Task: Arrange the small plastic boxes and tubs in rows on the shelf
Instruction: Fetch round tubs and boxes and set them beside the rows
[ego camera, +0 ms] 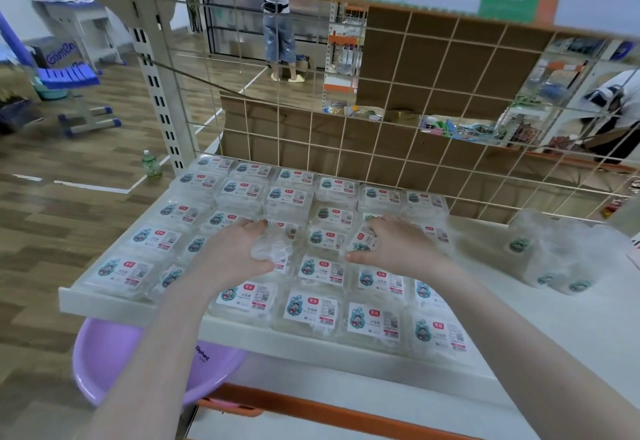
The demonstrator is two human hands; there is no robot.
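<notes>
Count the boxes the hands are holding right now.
2. A clear box is gripped in the left hand. A labelled box, tilted, is gripped in the right hand. Both are over the middle rows. Another may be hidden under a palm.

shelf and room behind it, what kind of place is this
Probably a mock shop or training room: a retail shelf stocked with rows of labelled, barcoded plastic boxes, a wire grid back panel, and more stocked racks behind.

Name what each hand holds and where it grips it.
Left hand grips a clear plastic box by its left side. Right hand grips a labelled plastic box by its right edge, tilted above the rows.
</notes>
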